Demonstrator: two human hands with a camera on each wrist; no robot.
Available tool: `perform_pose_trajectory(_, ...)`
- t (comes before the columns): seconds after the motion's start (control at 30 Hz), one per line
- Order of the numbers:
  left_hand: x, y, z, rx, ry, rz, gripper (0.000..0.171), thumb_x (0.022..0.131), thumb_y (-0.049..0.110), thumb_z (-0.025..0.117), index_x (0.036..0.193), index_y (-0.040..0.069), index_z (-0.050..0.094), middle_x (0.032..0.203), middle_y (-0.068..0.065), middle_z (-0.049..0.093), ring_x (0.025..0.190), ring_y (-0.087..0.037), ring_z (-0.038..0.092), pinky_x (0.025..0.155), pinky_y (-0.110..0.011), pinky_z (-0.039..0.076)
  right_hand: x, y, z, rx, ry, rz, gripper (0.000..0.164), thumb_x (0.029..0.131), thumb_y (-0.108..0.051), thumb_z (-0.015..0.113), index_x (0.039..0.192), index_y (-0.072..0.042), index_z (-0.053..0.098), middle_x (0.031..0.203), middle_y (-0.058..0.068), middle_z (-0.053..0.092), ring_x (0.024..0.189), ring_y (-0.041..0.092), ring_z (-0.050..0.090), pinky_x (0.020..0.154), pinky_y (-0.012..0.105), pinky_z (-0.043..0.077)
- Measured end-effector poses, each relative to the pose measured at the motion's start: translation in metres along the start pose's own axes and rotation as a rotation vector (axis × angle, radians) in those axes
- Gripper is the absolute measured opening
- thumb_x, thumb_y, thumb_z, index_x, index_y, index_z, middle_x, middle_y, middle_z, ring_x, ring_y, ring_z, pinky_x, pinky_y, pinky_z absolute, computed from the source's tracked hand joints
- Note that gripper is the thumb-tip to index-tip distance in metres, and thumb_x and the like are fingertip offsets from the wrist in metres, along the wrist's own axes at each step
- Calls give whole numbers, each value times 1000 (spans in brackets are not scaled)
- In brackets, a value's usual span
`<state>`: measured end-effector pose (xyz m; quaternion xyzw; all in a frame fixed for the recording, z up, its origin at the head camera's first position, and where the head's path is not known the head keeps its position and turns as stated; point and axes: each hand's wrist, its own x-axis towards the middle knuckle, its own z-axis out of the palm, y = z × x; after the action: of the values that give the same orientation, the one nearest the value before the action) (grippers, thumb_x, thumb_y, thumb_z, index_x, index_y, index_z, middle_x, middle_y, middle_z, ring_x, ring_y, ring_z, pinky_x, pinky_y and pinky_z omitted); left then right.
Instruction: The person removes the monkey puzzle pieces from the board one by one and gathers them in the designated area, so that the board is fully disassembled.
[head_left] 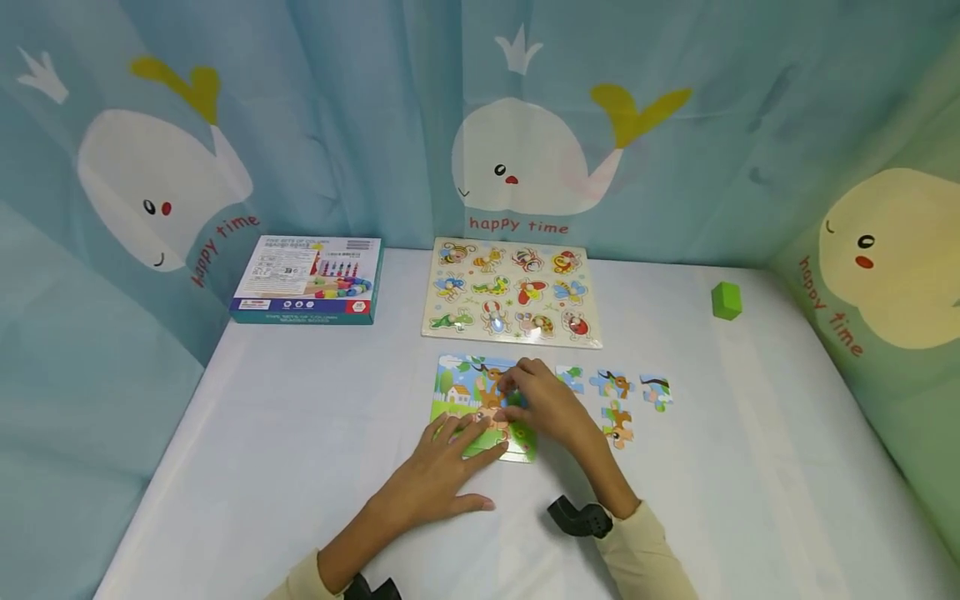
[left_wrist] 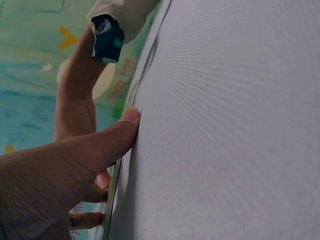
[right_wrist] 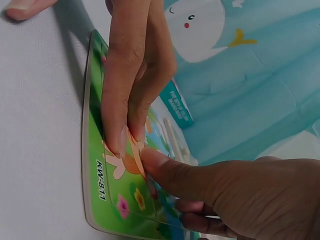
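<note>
A jigsaw board (head_left: 447,400) with a house and an animal picture lies on the table, mostly filled in. My left hand (head_left: 442,471) rests on its lower edge, fingers spread and fingertips pressing the picture; its thumb lies on the cloth. Over the board's right side, my right hand (head_left: 551,404) has bent fingers and thumb around a puzzle piece, largely hidden under them. In the right wrist view, the right thumb (right_wrist: 155,159) touches the picture beside the left fingertips. Right of the board lie loose puzzle pieces: one near the hand (head_left: 572,377), a branch piece (head_left: 656,392) and two joined pieces (head_left: 618,425).
Behind the jigsaw lies a wooden insect puzzle board (head_left: 510,292). A boxed bead set (head_left: 306,282) sits at the back left, a green block (head_left: 726,301) at the back right. Whale-print curtains (head_left: 360,125) enclose the white table (head_left: 300,392).
</note>
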<state>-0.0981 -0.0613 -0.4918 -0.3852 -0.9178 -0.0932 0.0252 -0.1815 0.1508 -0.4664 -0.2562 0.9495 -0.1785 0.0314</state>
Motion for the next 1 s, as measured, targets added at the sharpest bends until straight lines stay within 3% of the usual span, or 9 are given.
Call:
perform_pose_trajectory(0.53, 1, 2, -5, 1, -78, -10, 71, 89, 66, 52, 149, 30, 42, 158, -7, 35, 143, -30, 34, 115, -55, 29, -3, -7, 0, -84, 58, 12, 30, 74, -32, 84, 94, -16, 71, 92, -4, 61, 91, 15, 58, 72, 30, 52)
perform_pose_trajectory(1.0, 2, 2, -3, 19, -99, -13, 70, 90, 66, 49, 149, 30, 41, 157, -7, 36, 143, -30, 34, 114, -56, 29, -3, -3, -1, -4, 21, -5, 32, 76, -28, 83, 99, -11, 69, 92, 0, 59, 91, 17, 55, 77, 33, 50)
